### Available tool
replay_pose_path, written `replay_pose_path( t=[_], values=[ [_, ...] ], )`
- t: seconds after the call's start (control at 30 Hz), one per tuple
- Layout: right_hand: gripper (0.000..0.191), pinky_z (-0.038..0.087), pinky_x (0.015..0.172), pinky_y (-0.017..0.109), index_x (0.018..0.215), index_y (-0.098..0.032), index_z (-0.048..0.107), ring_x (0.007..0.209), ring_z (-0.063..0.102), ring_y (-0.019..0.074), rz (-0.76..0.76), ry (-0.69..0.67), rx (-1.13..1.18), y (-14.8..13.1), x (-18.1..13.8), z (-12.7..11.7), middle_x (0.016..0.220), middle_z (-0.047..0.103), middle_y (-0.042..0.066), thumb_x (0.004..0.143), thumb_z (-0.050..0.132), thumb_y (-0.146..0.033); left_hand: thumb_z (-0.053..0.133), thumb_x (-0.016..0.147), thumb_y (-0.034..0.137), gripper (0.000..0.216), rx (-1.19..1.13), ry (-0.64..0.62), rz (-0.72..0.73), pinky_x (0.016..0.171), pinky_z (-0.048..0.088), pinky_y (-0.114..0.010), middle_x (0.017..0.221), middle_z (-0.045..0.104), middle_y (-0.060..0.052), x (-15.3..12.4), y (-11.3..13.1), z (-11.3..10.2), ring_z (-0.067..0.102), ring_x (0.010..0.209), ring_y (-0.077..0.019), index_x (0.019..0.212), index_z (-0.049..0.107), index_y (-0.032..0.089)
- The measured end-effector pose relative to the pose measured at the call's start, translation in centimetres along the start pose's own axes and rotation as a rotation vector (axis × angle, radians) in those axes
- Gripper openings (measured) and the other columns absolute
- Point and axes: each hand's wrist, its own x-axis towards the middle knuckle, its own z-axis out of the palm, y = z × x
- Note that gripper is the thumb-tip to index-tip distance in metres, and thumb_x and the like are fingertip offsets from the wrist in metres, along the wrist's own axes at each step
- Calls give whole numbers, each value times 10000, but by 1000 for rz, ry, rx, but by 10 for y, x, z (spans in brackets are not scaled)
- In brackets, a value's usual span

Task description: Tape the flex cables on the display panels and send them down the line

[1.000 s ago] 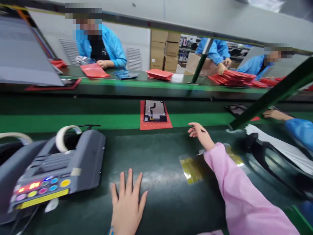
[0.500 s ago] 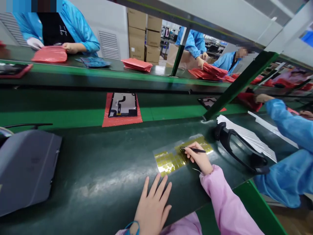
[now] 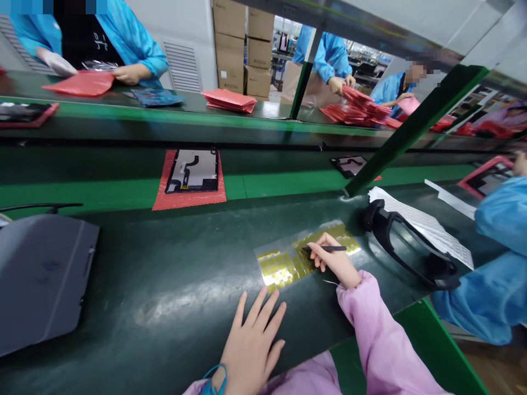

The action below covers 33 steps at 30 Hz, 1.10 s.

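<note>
My right hand (image 3: 331,257) is closed around a slim black pair of tweezers (image 3: 338,248), its tip over a clear sheet of yellow film pieces (image 3: 282,270). The sheet lies flat on the dark green bench (image 3: 185,263). With fingers spread, my left hand (image 3: 253,340) rests palm down just below the sheet's near edge, holding nothing. A blue band (image 3: 220,378) circles my left wrist. Whether the tweezers' tip grips a film piece is too small to tell.
On the belt ahead, a screen panel (image 3: 193,171) lies on a red pouch (image 3: 162,197). A black goggle-like frame (image 3: 405,244) and a white sheet (image 3: 424,225) are right. A grey device (image 3: 45,280) stands left. A co-worker's blue sleeve (image 3: 502,219) reaches in at the right.
The screen panel on its red pouch has shifted left along the belt. At the right, the co-worker's arm has drawn back, and a red-edged panel now shows there. My hands have barely moved.
</note>
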Motion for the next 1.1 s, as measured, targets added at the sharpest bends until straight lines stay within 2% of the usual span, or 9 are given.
replay_pose_path(
  t=[0.13,0.43,0.67,0.87,0.97,1.03,1.1],
  values=[
    [524,339,286,170,715,-226,500,427,603,126,27,-21,7,-1,2,-1,632,707,16,692,820,-641,520,950,317,533,8,14,14,1235,170,-559,1565,514,-55,1,-1,-2,452,1427,-306,1479,515,254],
    [530,321,295,169,699,-220,517,541,699,188,35,-2,22,1,3,-2,672,743,64,672,846,-634,506,970,334,544,-20,-9,10,1233,204,-554,1581,494,-53,1,-1,-4,431,1450,-298,1509,477,273],
    [527,240,320,177,674,-224,485,401,544,103,-12,11,109,1,-3,2,623,711,30,722,813,-634,501,975,341,534,-11,6,13,1231,201,-560,1575,500,-58,1,-1,-2,421,1455,-302,1502,488,255],
    [559,212,320,198,700,-257,402,383,509,119,-107,106,139,-2,4,-1,585,661,-7,749,738,-702,525,959,327,541,5,18,12,1219,234,-558,1580,497,-40,0,-1,-3,447,1433,-303,1495,497,259],
    [496,282,358,219,822,-268,478,464,588,152,-183,178,120,-9,16,-10,682,712,16,806,659,-731,538,947,343,553,28,21,16,1219,212,-564,1590,482,-43,-2,-2,-2,444,1434,-313,1493,499,258],
    [431,359,416,246,962,-261,558,587,668,188,-248,197,-22,-16,29,-16,811,756,61,907,560,-689,548,939,355,580,29,17,32,1226,188,-552,1605,460,-42,-3,-3,0,427,1446,-313,1508,479,264],
    [395,441,523,267,1085,-247,605,732,715,203,-322,207,-448,-22,47,-22,941,771,80,1023,408,-583,559,932,363,597,32,19,55,1242,136,-535,1606,458,-35,-3,-6,2,422,1450,-306,1515,469,274]
  ],
)
